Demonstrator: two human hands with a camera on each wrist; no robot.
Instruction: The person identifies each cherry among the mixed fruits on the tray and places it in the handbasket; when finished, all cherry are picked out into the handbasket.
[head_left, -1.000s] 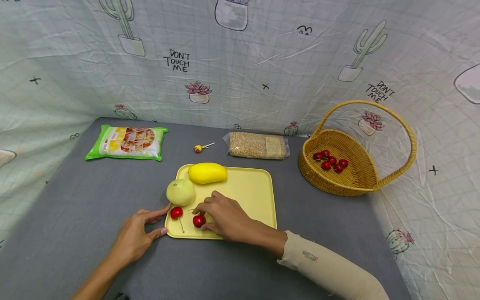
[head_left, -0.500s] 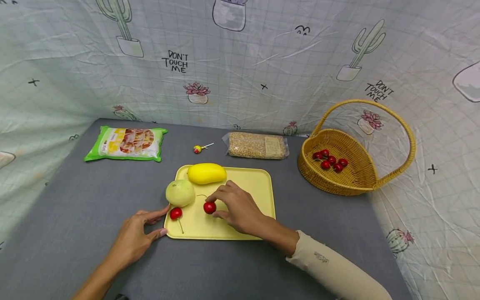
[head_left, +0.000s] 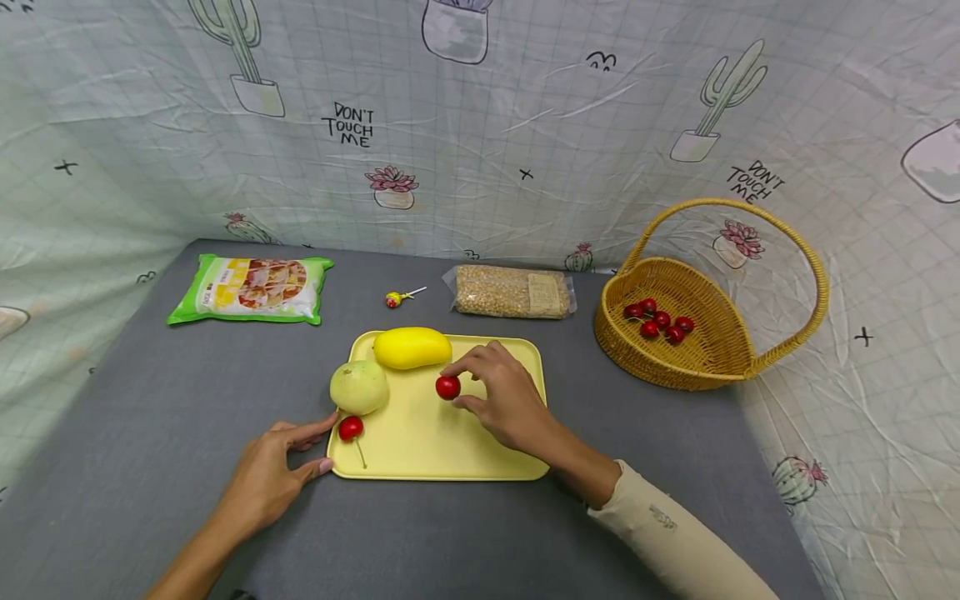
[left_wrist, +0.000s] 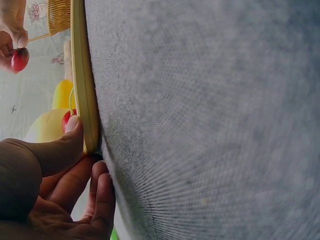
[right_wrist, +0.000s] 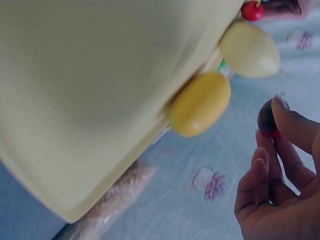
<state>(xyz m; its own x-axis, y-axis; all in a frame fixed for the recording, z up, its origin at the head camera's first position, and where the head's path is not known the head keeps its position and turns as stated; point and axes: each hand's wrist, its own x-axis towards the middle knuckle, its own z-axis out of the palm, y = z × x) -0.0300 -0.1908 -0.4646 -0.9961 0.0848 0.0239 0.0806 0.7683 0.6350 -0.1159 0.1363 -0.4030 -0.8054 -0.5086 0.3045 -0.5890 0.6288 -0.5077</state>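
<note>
My right hand (head_left: 510, 400) pinches a red cherry (head_left: 447, 387) between thumb and fingertips, raised over the yellow tray (head_left: 435, 454). In the right wrist view the held cherry (right_wrist: 266, 119) looks dark and shaded. At the tray's front left corner, my left hand (head_left: 262, 479) grips the rim with thumb and index finger. Another cherry (head_left: 350, 428) with a long stem lies on the tray beside those fingers. Behind it sits a pale green round fruit (head_left: 359, 387), and a yellow mango (head_left: 412, 347) lies along the back rim.
A wicker basket (head_left: 675, 377) with a tall handle holds several cherries (head_left: 662, 319) at the right. Along the back of the grey table lie a green-edged food bag (head_left: 255, 287), a lollipop (head_left: 395, 298) and a clear pack of yellowish grains (head_left: 498, 290). A printed curtain hangs behind.
My right hand has lifted the cherry off the tray's front left part and carried it right and toward the back. The left hand stays at the corner.
</note>
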